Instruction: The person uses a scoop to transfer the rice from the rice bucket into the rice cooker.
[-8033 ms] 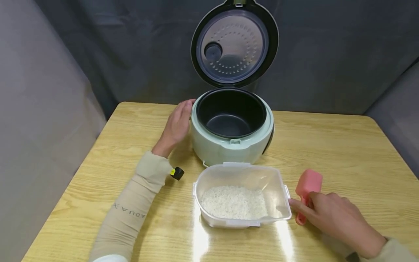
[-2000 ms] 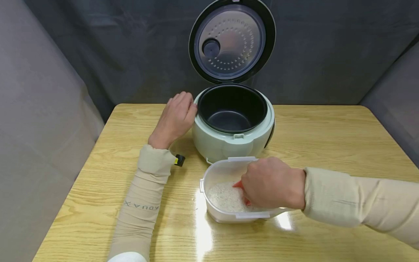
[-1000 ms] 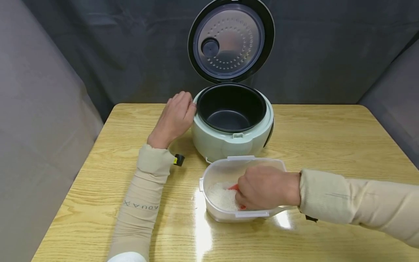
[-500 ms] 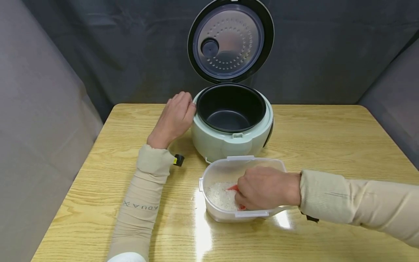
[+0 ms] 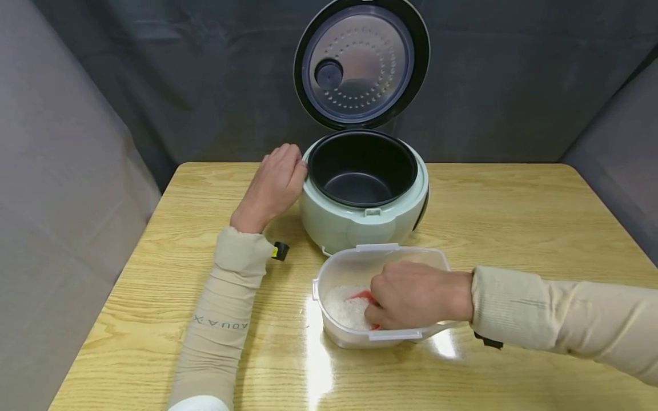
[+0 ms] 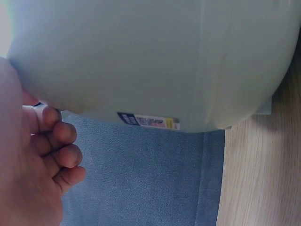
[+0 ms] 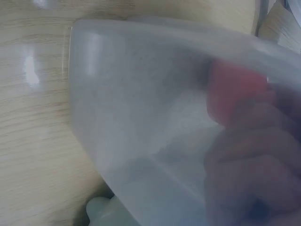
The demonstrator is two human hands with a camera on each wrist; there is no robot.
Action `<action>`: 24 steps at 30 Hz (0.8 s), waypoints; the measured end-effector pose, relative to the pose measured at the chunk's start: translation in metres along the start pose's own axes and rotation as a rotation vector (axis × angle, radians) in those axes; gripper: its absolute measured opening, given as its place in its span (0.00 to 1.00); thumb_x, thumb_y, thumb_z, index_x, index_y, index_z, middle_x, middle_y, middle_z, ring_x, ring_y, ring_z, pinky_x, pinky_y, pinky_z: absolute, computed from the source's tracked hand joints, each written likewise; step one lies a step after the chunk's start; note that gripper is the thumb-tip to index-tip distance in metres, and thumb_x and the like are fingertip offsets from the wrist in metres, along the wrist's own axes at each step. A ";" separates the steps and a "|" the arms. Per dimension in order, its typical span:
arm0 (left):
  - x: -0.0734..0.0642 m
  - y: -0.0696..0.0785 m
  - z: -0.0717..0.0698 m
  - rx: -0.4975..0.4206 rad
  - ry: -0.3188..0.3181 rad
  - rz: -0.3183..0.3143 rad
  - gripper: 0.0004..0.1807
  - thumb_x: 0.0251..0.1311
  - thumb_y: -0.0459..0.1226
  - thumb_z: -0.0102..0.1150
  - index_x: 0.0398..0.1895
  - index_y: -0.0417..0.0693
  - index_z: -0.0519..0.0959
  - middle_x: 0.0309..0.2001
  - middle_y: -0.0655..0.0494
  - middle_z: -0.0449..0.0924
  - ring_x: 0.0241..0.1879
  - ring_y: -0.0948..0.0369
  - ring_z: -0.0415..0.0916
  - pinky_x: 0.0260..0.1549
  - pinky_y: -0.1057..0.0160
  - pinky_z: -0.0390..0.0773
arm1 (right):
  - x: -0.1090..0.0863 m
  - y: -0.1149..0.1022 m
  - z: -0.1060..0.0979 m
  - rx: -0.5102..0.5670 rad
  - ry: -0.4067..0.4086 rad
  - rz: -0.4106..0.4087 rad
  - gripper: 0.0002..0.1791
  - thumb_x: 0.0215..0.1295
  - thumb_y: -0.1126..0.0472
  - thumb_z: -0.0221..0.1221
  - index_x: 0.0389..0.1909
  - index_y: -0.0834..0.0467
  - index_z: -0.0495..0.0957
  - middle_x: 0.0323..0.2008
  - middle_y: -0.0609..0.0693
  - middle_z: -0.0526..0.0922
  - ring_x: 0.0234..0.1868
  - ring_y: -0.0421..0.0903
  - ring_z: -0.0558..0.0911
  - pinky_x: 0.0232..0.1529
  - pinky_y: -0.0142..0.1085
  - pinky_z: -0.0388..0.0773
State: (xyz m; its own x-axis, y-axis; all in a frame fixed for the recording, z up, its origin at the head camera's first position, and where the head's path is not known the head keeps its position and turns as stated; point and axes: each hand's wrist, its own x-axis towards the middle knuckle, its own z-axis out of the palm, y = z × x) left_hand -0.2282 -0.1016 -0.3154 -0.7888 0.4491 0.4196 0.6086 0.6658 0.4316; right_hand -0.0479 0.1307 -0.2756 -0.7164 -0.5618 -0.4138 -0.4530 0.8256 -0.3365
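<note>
My right hand (image 5: 411,292) reaches into a clear plastic tub (image 5: 384,336) and grips a red rice scoop (image 5: 364,295). The scoop's front dips into white rice (image 5: 339,305), and most of its handle is hidden by the fingers. Through the cloudy tub wall, the right wrist view shows the scoop (image 7: 235,89) as a red blur above curled fingers. My left hand (image 5: 272,185) holds the left side of a pale green rice cooker (image 5: 354,231) near its rim, fingers curled. The cooker's lid (image 5: 354,63) stands raised, and its black inner pot (image 5: 360,188) has nothing in it.
The tub stands right in front of the cooker on a wooden table (image 5: 524,240). Dark cloth (image 5: 514,85) hangs behind the table's far edge, and a grey cloth (image 5: 72,171) hangs at the left.
Eight seconds ago the scoop lay on the table right of the tub. My right hand has since taken it into the rice and now edges it leftward. My left fingers have curled at the cooker.
</note>
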 end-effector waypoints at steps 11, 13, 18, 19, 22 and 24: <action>0.000 -0.002 0.000 0.006 0.009 0.009 0.14 0.75 0.40 0.37 0.34 0.44 0.70 0.32 0.48 0.67 0.35 0.50 0.65 0.40 0.56 0.64 | 0.000 -0.002 -0.002 0.022 0.010 0.016 0.22 0.63 0.53 0.58 0.09 0.45 0.66 0.09 0.36 0.57 0.14 0.37 0.58 0.18 0.33 0.54; 0.000 -0.002 0.000 0.009 0.012 0.011 0.14 0.75 0.39 0.37 0.33 0.44 0.70 0.32 0.48 0.67 0.35 0.50 0.65 0.40 0.56 0.64 | 0.001 -0.002 -0.002 0.027 0.009 0.015 0.22 0.63 0.54 0.58 0.09 0.45 0.66 0.09 0.36 0.56 0.14 0.37 0.58 0.18 0.33 0.53; 0.000 -0.001 -0.001 0.002 0.001 0.002 0.14 0.75 0.40 0.37 0.34 0.44 0.71 0.32 0.49 0.67 0.36 0.50 0.66 0.41 0.56 0.64 | 0.000 -0.003 -0.003 0.047 0.034 -0.006 0.23 0.63 0.54 0.58 0.08 0.45 0.67 0.08 0.35 0.55 0.13 0.35 0.55 0.17 0.32 0.52; 0.000 0.000 -0.001 -0.001 -0.004 -0.001 0.15 0.75 0.41 0.37 0.35 0.44 0.71 0.33 0.49 0.67 0.36 0.50 0.66 0.41 0.55 0.64 | -0.001 -0.003 -0.003 0.052 0.044 -0.016 0.23 0.63 0.54 0.58 0.08 0.45 0.66 0.08 0.35 0.54 0.13 0.35 0.55 0.17 0.32 0.51; 0.000 0.001 -0.001 -0.005 -0.011 -0.004 0.14 0.75 0.41 0.37 0.35 0.44 0.71 0.33 0.49 0.67 0.37 0.51 0.66 0.42 0.55 0.64 | -0.003 -0.002 -0.003 0.060 0.072 -0.041 0.24 0.63 0.55 0.58 0.07 0.45 0.66 0.08 0.34 0.53 0.11 0.32 0.52 0.16 0.31 0.50; 0.000 0.001 -0.001 -0.005 -0.011 -0.005 0.15 0.76 0.41 0.37 0.35 0.44 0.71 0.33 0.49 0.67 0.36 0.51 0.66 0.42 0.55 0.64 | -0.004 -0.002 -0.003 0.063 0.081 -0.044 0.24 0.64 0.54 0.58 0.07 0.44 0.67 0.08 0.34 0.53 0.11 0.32 0.52 0.16 0.31 0.50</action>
State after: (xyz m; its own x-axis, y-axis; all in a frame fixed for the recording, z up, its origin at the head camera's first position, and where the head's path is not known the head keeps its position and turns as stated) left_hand -0.2273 -0.1016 -0.3139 -0.7926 0.4525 0.4087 0.6053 0.6647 0.4379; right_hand -0.0457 0.1309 -0.2708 -0.7384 -0.5889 -0.3285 -0.4523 0.7939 -0.4065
